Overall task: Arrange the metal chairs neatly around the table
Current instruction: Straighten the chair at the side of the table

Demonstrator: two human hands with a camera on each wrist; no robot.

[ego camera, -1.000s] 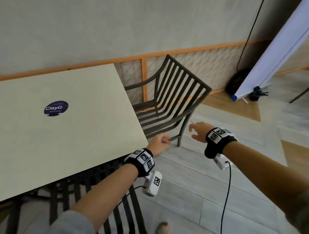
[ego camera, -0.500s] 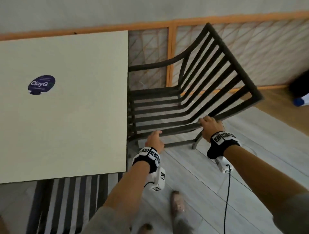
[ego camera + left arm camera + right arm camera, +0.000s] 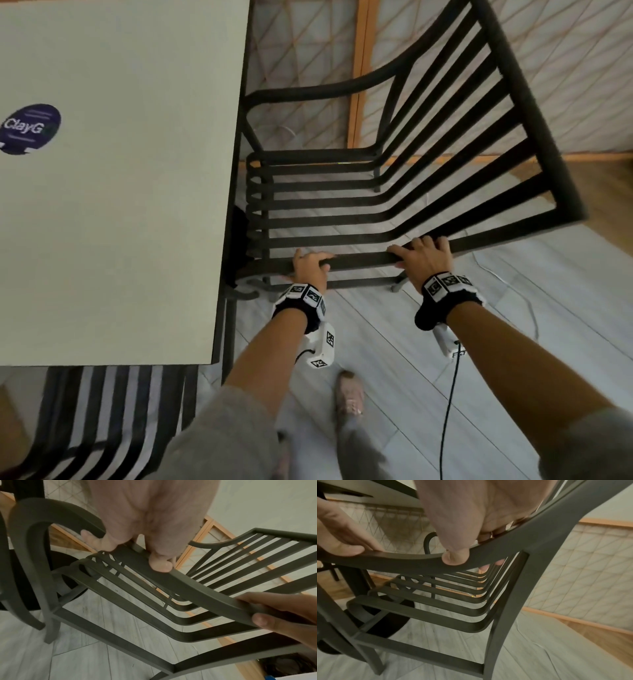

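Note:
A dark metal slatted armchair (image 3: 342,205) stands at the right edge of the cream-topped table (image 3: 137,205), its seat front just under the tabletop and its back to the right. I hold its near armrest (image 3: 359,260) with both hands. My left hand (image 3: 310,265) grips the armrest towards the table, fingers over the top and thumb underneath (image 3: 91,539). My right hand (image 3: 423,258) grips the same bar near the backrest, with its fingers (image 3: 488,566) curled round it. The chair's legs rest on the grey floor.
A second slatted chair (image 3: 113,411) sits tucked under the table's near edge at bottom left. A wooden railing with netting (image 3: 356,68) runs behind the chair. A black cable (image 3: 448,394) hangs from my right wrist, and my feet (image 3: 347,394) stand on the tiles. The table's black round base (image 3: 393,615) is under the top.
My hands were in the air short of the chair, then reached its near armrest. Now both are closed round that bar, and I have stepped closer over the chair.

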